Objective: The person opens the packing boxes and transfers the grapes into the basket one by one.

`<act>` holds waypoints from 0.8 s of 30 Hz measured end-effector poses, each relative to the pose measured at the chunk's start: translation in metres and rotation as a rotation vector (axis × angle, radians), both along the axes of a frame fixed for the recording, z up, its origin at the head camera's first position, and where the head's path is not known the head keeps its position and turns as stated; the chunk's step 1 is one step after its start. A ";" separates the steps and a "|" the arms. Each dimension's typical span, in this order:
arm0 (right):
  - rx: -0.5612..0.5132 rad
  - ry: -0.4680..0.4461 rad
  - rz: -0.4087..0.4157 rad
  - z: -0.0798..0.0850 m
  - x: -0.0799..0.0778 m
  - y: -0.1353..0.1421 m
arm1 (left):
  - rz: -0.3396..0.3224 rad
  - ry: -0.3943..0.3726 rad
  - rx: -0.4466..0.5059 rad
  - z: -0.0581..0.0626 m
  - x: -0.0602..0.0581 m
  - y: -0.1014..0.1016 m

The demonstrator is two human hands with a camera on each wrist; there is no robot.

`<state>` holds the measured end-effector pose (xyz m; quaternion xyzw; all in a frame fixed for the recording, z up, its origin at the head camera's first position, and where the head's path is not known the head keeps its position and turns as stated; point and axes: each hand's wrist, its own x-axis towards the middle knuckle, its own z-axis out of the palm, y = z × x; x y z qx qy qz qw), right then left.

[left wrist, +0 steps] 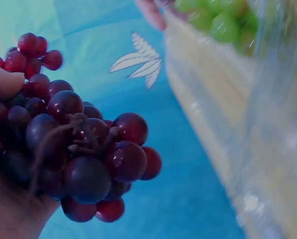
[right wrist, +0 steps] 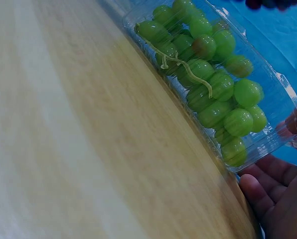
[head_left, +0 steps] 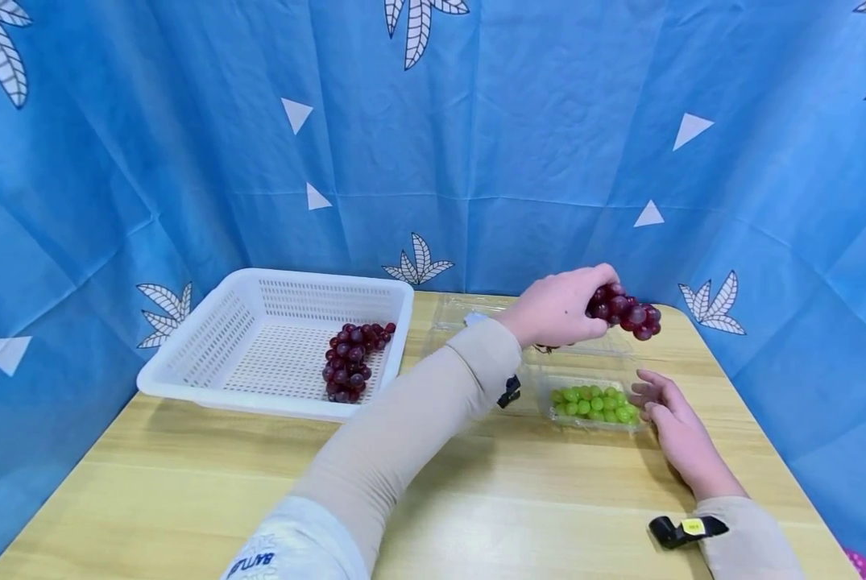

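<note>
My left hand (head_left: 566, 306) holds a bunch of red grapes (head_left: 624, 310) in the air, behind and above the box of green grapes. The left wrist view shows the same red grapes (left wrist: 88, 144) up close, with a brown stem on top and a thumb at their side. A clear plastic box (right wrist: 268, 144) stands on the table with green grapes (head_left: 595, 403) inside. At its right end is my right hand (head_left: 682, 443), fingers loosely bent and touching the plastic. A pale stem (right wrist: 188, 72) lies over the green grapes in the right wrist view.
A white perforated basket (head_left: 186, 387) stands at the left with another bunch of red grapes (head_left: 349, 362) in its right side. More clear plastic packaging (head_left: 450, 310) lies at the back of the wooden table (head_left: 186, 491). A blue patterned curtain (head_left: 549, 161) surrounds the back and sides.
</note>
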<state>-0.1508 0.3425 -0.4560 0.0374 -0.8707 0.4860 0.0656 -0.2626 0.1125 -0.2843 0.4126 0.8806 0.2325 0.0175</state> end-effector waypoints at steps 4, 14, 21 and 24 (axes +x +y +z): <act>0.001 -0.008 -0.002 0.001 0.001 0.000 | 0.009 0.089 -0.034 0.024 0.002 -0.020; 0.009 -0.046 -0.006 0.004 0.004 0.001 | 0.135 0.285 -0.096 0.062 -0.001 -0.087; 0.011 -0.034 0.011 0.005 0.003 -0.001 | 0.264 0.267 -0.101 0.060 -0.010 -0.143; 0.012 -0.036 0.006 0.005 0.003 0.000 | 0.324 0.232 -0.136 0.053 -0.015 -0.167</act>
